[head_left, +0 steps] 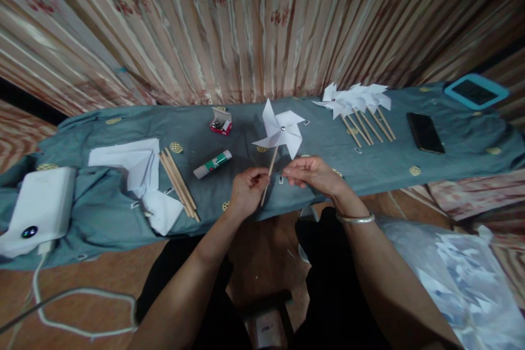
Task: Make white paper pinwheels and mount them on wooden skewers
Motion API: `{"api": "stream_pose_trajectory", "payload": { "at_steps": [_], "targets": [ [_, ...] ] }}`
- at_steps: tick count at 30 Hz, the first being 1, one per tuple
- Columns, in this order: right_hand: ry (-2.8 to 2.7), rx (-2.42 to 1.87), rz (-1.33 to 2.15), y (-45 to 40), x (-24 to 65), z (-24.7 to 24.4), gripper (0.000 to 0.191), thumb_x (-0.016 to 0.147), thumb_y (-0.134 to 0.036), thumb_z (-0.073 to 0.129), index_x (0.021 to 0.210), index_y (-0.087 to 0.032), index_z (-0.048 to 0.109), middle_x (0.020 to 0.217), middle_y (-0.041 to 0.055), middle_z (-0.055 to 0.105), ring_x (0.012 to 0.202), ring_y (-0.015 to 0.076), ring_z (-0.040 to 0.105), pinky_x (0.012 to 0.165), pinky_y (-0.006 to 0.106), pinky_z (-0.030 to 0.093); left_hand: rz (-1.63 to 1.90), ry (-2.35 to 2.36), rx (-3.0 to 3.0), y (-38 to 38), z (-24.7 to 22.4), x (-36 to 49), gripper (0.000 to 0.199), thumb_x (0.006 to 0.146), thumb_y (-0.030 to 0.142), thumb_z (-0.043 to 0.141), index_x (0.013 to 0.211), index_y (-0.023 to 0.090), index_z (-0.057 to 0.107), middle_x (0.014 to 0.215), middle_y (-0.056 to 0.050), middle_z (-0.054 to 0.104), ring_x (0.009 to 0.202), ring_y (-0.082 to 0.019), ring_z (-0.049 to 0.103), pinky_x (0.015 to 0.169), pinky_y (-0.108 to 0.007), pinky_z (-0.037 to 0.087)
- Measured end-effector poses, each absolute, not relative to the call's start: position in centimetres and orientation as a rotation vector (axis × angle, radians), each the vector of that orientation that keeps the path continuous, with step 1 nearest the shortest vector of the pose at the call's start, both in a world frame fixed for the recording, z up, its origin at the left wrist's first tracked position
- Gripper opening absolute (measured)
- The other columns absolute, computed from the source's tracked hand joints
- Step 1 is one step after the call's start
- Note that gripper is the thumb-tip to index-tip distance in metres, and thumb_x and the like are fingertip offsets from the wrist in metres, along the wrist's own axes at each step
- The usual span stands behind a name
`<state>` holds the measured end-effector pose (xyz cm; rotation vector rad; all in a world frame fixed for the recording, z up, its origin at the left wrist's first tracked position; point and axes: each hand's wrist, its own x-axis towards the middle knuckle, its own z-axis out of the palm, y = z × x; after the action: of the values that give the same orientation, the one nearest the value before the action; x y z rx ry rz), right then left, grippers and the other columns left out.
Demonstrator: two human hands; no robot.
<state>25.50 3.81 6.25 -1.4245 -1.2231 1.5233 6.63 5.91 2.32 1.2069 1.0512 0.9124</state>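
A white paper pinwheel on a wooden stick stands up in front of me, a silver pin at its hub. My left hand pinches the stick below the paper blades. Just right of the stick is my right hand, its fingertips drawn together; whether anything small is between them cannot be made out. A glue stick with a green label lies left of the pinwheel. Behind it sits a small open red box of metal pins.
Wooden sticks and folded white paper lie at left, beside a white power bank with a cable. Several finished pinwheels, a phone and a blue-framed tablet are at right. A clear bag of paper pieces stands on the floor.
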Motion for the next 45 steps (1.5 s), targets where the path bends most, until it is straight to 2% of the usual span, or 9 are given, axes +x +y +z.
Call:
{"api": "stream_pose_trajectory", "payload": {
  "at_steps": [7,11,16,24,32,45],
  "targets": [
    [-1.283,-1.569,1.474,2.8,28.7,6.2,0.042,0.058,-0.056,0.083,0.061,-0.016,0.068,0.057,-0.0005,0.065,0.043,0.0049,0.044,0.044,0.021,0.033,0.899,1.047,1.208,5.0,1.9,6.8,0.007,0.071,0.016,0.065,0.073,0.015,0.072,0.061,0.001,0.063,0.057,-0.01,0.054,0.057,-0.02,0.043],
    [-1.123,-1.584,1.254,3.0,29.6,5.6,0.044,0.054,-0.057,0.085,0.062,-0.017,0.07,0.058,0.0007,0.067,0.044,0.0055,0.045,0.045,0.022,0.036,0.897,1.048,1.21,4.9,1.7,6.8,0.007,0.072,0.014,0.066,0.073,0.015,0.072,0.063,0.001,0.063,0.059,-0.01,0.055,0.059,-0.02,0.043],
    [-0.836,-1.467,1.027,3.7,29.0,5.4,0.047,0.051,-0.06,0.086,0.069,-0.02,0.072,0.066,0.0022,0.071,0.051,0.0076,0.053,0.051,0.023,0.045,0.877,1.029,1.267,4.6,1.3,6.8,0.008,0.072,0.014,0.065,0.076,0.016,0.073,0.065,0.001,0.063,0.061,-0.011,0.056,0.061,-0.021,0.044],
    [-0.823,-1.35,1.127,4.2,28.0,5.4,0.041,0.054,-0.054,0.088,0.062,-0.021,0.067,0.056,-0.0026,0.059,0.049,0.0082,0.052,0.05,0.023,0.046,0.873,1.046,1.383,4.2,1.1,7.0,0.009,0.073,0.015,0.065,0.075,0.017,0.073,0.067,0.0,0.062,0.062,-0.011,0.054,0.059,-0.021,0.043],
    [-0.751,-1.338,1.163,4.4,26.8,5.8,0.044,0.042,-0.051,0.093,0.062,-0.02,0.069,0.055,-0.0029,0.06,0.049,0.0065,0.052,0.048,0.02,0.045,0.868,1.043,1.324,4.1,1.3,7.0,0.009,0.073,0.013,0.064,0.075,0.016,0.072,0.067,0.0,0.061,0.062,-0.011,0.053,0.059,-0.021,0.042],
    [-0.814,-1.355,1.198,4.4,25.7,6.0,0.043,0.046,-0.053,0.091,0.06,-0.02,0.067,0.055,-0.0024,0.061,0.049,0.0067,0.052,0.048,0.021,0.043,0.872,1.049,1.355,4.2,1.2,6.9,0.009,0.073,0.014,0.065,0.077,0.016,0.073,0.067,0.001,0.062,0.061,-0.011,0.053,0.059,-0.021,0.042]
  ]
}}
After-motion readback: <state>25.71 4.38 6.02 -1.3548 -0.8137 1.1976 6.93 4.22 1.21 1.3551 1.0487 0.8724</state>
